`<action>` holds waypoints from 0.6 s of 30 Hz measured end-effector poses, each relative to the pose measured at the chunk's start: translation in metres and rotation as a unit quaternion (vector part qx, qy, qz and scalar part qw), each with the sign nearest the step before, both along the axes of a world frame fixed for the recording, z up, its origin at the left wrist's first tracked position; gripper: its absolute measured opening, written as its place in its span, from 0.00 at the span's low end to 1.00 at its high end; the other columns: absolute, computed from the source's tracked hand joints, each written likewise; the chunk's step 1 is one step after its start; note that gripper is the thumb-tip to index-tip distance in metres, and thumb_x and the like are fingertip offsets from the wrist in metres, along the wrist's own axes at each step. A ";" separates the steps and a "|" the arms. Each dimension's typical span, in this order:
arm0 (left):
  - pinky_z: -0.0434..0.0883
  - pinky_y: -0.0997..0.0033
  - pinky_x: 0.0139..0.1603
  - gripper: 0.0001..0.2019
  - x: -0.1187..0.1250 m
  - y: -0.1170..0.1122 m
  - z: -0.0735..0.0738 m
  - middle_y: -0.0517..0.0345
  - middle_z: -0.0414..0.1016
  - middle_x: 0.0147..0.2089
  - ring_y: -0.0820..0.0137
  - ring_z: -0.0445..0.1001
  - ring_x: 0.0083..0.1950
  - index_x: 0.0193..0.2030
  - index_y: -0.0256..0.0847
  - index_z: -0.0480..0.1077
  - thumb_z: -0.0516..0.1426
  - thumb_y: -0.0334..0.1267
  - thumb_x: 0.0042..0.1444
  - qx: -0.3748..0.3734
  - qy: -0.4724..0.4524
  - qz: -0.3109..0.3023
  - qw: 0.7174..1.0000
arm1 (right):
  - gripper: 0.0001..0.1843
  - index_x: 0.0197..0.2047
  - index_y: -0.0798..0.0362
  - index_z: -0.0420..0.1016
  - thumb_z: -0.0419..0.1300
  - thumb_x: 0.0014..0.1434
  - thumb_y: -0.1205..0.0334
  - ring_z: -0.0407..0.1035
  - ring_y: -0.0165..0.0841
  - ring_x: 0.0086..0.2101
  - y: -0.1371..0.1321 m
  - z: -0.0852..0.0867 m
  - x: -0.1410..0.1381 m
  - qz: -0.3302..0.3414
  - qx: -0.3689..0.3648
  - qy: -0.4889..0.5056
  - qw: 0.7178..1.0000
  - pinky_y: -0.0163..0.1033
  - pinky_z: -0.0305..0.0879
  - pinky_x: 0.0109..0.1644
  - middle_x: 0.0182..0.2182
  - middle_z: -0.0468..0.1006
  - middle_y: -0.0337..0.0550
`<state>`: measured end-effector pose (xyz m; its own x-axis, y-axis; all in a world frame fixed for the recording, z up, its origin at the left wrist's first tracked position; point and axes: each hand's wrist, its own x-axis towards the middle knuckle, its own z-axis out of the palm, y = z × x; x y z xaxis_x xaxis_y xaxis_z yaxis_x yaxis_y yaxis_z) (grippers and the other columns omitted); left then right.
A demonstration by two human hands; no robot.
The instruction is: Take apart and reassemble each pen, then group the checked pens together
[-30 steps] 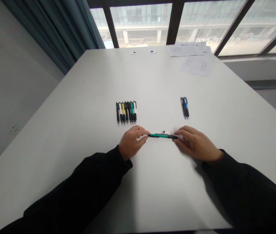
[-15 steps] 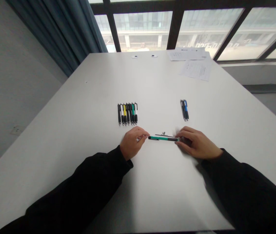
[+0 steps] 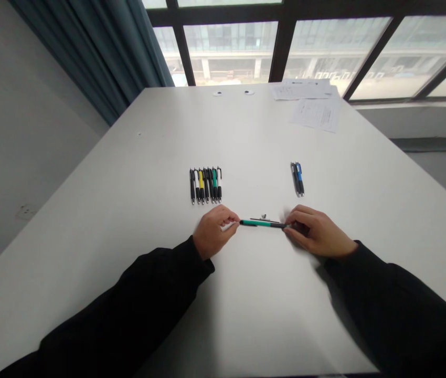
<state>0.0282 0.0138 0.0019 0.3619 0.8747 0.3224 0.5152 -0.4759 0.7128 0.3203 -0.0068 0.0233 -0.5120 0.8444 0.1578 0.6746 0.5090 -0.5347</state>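
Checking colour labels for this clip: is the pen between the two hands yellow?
No, the green pen is between the left hand and right hand, while the yellow pen lies apart from both.

A white tabletop (image 3: 144,220) fills the centre and extends to 6 o'clock; its far edge lies at 12 o'clock, beside the window (image 3: 231,50). Dark frame members (image 3: 282,50) divide the glazing from 11 to 2 o'clock. A blue-grey curtain (image 3: 97,58) hangs between 10 and 11 o'clock. A grey wall (image 3: 18,79) occupies 9 to 10 o'clock; socket plate (image 3: 27,211) at 9. Daylight enters from 12 to 2 o'clock.
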 end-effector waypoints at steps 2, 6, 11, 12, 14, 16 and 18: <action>0.68 0.74 0.33 0.04 0.000 0.001 -0.001 0.57 0.73 0.33 0.74 0.67 0.31 0.34 0.38 0.75 0.60 0.28 0.54 0.000 0.002 0.002 1.000 | 0.06 0.40 0.54 0.74 0.59 0.59 0.63 0.68 0.34 0.31 0.000 0.001 0.000 0.001 0.000 -0.001 1.000 0.40 0.66 0.37 0.35 0.73 0.46; 0.69 0.74 0.34 0.03 -0.001 0.001 -0.001 0.57 0.73 0.33 0.74 0.68 0.31 0.34 0.38 0.75 0.60 0.28 0.54 -0.001 0.007 0.002 1.000 | 0.07 0.42 0.54 0.74 0.60 0.59 0.63 0.67 0.34 0.30 0.000 0.000 0.000 -0.004 0.002 -0.003 1.000 0.40 0.65 0.36 0.34 0.73 0.45; 0.68 0.74 0.33 0.03 0.000 0.001 -0.001 0.58 0.72 0.31 0.74 0.67 0.30 0.33 0.38 0.75 0.60 0.29 0.54 -0.006 0.009 0.015 1.000 | 0.05 0.40 0.53 0.73 0.59 0.59 0.64 0.68 0.34 0.30 0.000 0.000 0.000 -0.001 -0.001 -0.001 1.000 0.40 0.65 0.35 0.33 0.73 0.45; 0.68 0.74 0.33 0.02 0.000 0.001 -0.001 0.58 0.72 0.31 0.74 0.67 0.30 0.32 0.38 0.75 0.61 0.29 0.54 -0.008 0.009 0.021 1.000 | 0.05 0.39 0.53 0.73 0.59 0.59 0.64 0.67 0.34 0.29 0.000 0.000 0.000 -0.002 -0.003 -0.001 1.000 0.40 0.65 0.35 0.33 0.73 0.45; 0.68 0.74 0.33 0.02 0.002 0.002 -0.001 0.59 0.72 0.31 0.74 0.67 0.29 0.32 0.38 0.75 0.61 0.29 0.54 -0.012 0.008 0.031 0.999 | 0.04 0.39 0.53 0.73 0.59 0.59 0.64 0.67 0.33 0.29 0.000 0.000 0.000 -0.004 -0.008 0.000 1.000 0.39 0.64 0.34 0.32 0.73 0.44; 0.68 0.74 0.32 0.02 0.003 0.002 -0.002 0.59 0.72 0.31 0.74 0.67 0.29 0.32 0.38 0.75 0.61 0.29 0.54 -0.015 0.007 0.036 0.999 | 0.04 0.38 0.53 0.73 0.59 0.59 0.63 0.67 0.33 0.29 0.000 0.000 0.000 -0.005 -0.010 -0.001 1.000 0.39 0.64 0.34 0.32 0.72 0.44; 0.68 0.74 0.33 0.02 0.003 0.002 -0.001 0.58 0.72 0.31 0.74 0.67 0.30 0.32 0.38 0.75 0.61 0.28 0.54 -0.019 0.008 0.035 0.999 | 0.05 0.39 0.53 0.73 0.59 0.59 0.63 0.67 0.33 0.29 0.000 0.000 0.000 -0.006 -0.009 -0.003 1.000 0.39 0.64 0.34 0.31 0.72 0.44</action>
